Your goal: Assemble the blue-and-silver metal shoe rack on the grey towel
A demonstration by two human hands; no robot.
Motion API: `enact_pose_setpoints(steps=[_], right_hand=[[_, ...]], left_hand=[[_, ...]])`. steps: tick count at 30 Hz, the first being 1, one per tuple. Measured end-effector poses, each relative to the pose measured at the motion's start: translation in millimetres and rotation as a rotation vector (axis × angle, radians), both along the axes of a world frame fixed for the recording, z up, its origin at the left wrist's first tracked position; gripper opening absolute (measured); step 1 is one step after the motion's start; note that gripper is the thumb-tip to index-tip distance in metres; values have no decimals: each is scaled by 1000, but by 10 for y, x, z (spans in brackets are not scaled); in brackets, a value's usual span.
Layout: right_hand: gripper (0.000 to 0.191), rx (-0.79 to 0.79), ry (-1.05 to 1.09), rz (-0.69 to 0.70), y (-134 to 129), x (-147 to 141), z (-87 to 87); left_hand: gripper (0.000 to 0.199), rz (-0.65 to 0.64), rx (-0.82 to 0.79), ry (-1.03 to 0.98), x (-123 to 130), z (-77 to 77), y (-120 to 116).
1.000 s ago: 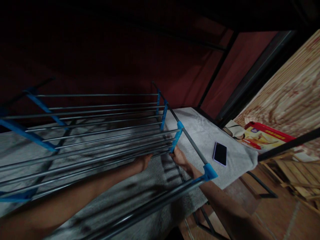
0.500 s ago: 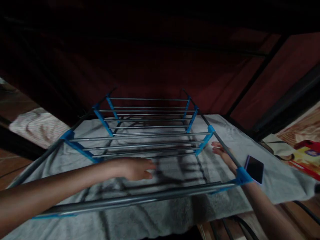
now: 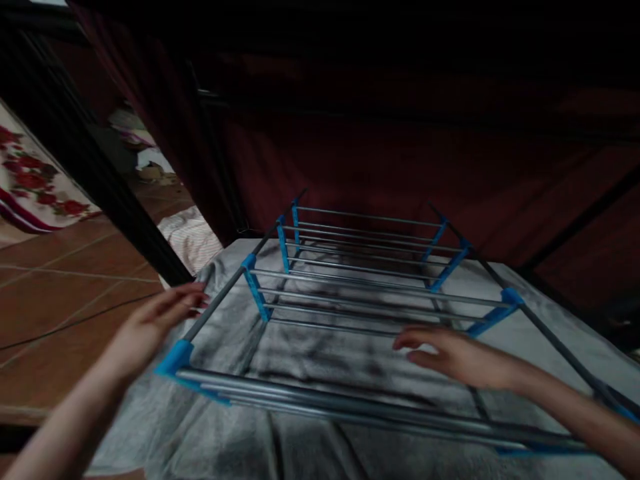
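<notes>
A rack of grey metal tubes (image 3: 216, 312) with blue plastic connectors (image 3: 175, 358) lies on its side over a grey cloth, its shelves standing as rows of bars. My left hand (image 3: 163, 317) hovers just outside the rack's left side pole, near the front left connector, fingers stretched and empty. Over the gap between the front bars and the second row is my right hand (image 3: 445, 353), its thumb and fingers apart with nothing between them. My right forearm crosses above the right side of the rack.
The grey cloth (image 3: 300, 360) spreads under the rack. Behind it hangs a dark red curtain (image 3: 350, 153). On the left are a dark post (image 3: 100, 153), a tiled floor (image 3: 75, 287) with a thin cable, a striped cloth bundle (image 3: 193, 240) and a floral fabric (image 3: 37, 177).
The view has swung left, so the rack sits farther right. My left hand has moved from inside the rack to outside its left pole; my right hand has come from outside the right pole to above the inside.
</notes>
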State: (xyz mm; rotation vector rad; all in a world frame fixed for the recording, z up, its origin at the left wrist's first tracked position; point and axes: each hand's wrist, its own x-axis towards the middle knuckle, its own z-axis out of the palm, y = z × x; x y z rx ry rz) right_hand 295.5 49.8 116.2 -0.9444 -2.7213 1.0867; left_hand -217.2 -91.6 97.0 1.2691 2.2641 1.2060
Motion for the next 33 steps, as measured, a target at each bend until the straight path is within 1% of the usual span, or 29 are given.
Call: enact_pose_setpoints(steps=[1, 3, 4, 5, 6, 7, 9, 11, 12, 15, 19, 22, 25, 28, 30, 33], right_hand=[[34, 0, -40, 72, 38, -276, -234], [47, 24, -92, 132, 118, -767, -706], [49, 65, -101, 141, 162, -977, -918], [48, 105, -120, 147, 207, -1166, -1103], [48, 140, -146, 127, 252, -1334, -1259], [48, 161, -177, 104, 296, -1483, -1388], [47, 173, -245, 30, 373, -1728, -1584], [46, 159, -283, -44, 431, -1900, -1729], [46, 153, -286, -71, 451, -1957, -1791], [43, 134, -259, -98, 493, -2027, -1938], [37, 96, -199, -87, 531, -1980, -2033], [34, 86, -156, -86, 549, -1933, -2061], [33, 91, -139, -98, 551, -1906, -2089], [33, 89, -129, -109, 544, -1892, -2111], [33, 78, -130, -113, 541, -1882, -2113], [34, 64, -145, -115, 541, -1862, -2102]], left_hand=[[69, -85, -43, -79, 94, -284, 80], [68, -176, -32, -202, 260, -833, 283], [63, -211, -4, -216, 316, -1074, 390], [58, -236, 38, -226, 352, -1281, 493], [52, -261, 55, -222, 369, -1450, 586], [45, -285, 43, -196, 372, -1581, 667], [30, -299, -14, -122, 352, -1748, 789], [18, -283, -70, -67, 324, -1836, 866], [16, -270, -84, -56, 313, -1867, 892], [16, -252, -92, -60, 296, -1949, 931], [11, -240, -84, -72, 298, -2037, 955], [13, -265, -38, -141, 299, -2074, 981], [19, -308, 9, -279, 292, -2090, 1016], [25, -337, 22, -414, 287, -2078, 1044], [24, -339, 5, -436, 289, -2039, 1055], [21, -339, -50, -376, 296, -1928, 1061]])
